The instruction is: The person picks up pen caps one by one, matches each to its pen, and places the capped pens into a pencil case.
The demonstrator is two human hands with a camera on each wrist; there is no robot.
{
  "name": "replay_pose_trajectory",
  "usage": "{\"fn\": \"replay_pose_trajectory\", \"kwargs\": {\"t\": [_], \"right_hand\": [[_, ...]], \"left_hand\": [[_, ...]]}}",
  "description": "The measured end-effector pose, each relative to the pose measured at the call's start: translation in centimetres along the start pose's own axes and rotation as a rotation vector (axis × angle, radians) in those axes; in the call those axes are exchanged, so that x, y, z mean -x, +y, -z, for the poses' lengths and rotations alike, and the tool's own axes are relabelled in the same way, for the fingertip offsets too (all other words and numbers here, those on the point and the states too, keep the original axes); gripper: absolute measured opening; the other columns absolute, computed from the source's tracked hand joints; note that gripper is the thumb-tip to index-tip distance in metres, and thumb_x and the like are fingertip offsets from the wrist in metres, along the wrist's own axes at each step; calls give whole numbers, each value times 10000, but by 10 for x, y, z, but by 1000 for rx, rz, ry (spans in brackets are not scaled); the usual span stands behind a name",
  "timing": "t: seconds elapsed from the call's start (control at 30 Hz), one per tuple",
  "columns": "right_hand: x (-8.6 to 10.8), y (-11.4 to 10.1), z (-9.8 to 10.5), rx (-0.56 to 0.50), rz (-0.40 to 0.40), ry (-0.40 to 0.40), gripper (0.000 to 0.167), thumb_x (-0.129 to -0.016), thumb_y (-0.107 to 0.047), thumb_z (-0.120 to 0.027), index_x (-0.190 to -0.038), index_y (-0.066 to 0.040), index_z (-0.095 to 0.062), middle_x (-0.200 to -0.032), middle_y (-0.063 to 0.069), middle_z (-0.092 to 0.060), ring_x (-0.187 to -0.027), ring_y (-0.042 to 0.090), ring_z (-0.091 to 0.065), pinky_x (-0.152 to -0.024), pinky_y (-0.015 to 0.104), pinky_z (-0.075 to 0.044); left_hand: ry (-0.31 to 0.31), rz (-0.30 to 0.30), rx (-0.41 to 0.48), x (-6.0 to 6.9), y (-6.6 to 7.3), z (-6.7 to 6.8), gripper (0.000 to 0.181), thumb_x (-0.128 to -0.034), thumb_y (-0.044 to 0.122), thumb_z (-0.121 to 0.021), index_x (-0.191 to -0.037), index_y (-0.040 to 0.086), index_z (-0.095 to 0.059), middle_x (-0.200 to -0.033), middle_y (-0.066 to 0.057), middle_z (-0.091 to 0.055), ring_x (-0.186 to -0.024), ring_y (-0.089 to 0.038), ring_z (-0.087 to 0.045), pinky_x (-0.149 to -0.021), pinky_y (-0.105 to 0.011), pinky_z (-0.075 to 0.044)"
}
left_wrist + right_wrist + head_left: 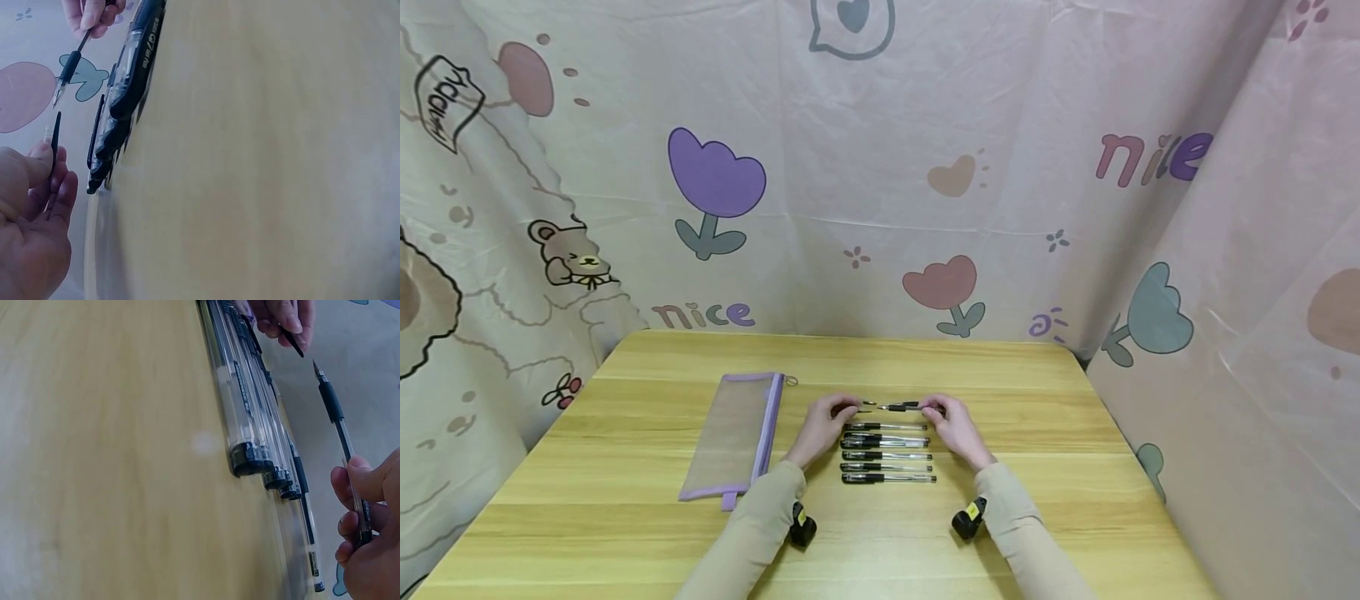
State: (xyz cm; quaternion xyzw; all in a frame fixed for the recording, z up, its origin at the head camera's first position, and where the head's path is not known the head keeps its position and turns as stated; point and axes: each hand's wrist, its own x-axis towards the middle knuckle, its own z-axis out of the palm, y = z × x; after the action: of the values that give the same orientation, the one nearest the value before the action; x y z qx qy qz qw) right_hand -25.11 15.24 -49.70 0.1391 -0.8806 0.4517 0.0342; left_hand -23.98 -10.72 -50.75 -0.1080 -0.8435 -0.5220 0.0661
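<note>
Left of the row of pens point(872, 456), see a see-through pouch point(722, 437) with purple edges, lying flat. Just past the row's far left end, find the left hand point(824, 425) in a tight little pinch, holding a small cap point(57, 134). Can see only dark and clear bits of it, with the rest under the fingers. Can't count the row for sure: too close together, and cut off in both wrist views. Beyond the row's far side, see an open pen point(331, 403) with its tip toward the cap, not touching. Just past the row's far right end, find the right hand point(953, 425), pinching the open pen's back part narrowly and hiding some of it.
</note>
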Motion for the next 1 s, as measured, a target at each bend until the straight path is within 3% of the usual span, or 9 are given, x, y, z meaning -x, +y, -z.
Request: {"fn": "replay_pose_trajectory", "kwargs": {"t": [0.27, 0.53, 1.0], "right_hand": [[-1, -2, -3, 2, -21, -8, 155, -986, -41, -587, -1073, -58, -714, -1088, 115, -722, -1017, 230, -651, -936, 431, -532], [-2, -2, -4, -5, 3, -7, 150, -984, -28, -585, -1056, -48, -715, -1082, 122, -725, -1003, 228, -655, -924, 440, -538], [-2, -4, -6, 17, 31, -29, 166, -986, -24, -571, -1082, -32, -706, -1084, 133, -718, -1025, 264, -655, -944, 465, -533]], "left_hand": [[-1, 11, 9, 0, 2, 0, 168, -948, 62, -658, -1091, 64, -747, -1107, -115, -757, -1042, -247, -698, -946, -384, -560], [-1, -40, -6, 0, 2, -1, 170, -932, 38, -668, -1083, 37, -746, -1081, -135, -758, -1007, -266, -704, -907, -361, -573], [-30, -21, 7, -1, 5, -2, 180, -942, 47, -658, -1100, 53, -744, -1103, -131, -757, -1011, -249, -710, -914, -353, -575]]}}
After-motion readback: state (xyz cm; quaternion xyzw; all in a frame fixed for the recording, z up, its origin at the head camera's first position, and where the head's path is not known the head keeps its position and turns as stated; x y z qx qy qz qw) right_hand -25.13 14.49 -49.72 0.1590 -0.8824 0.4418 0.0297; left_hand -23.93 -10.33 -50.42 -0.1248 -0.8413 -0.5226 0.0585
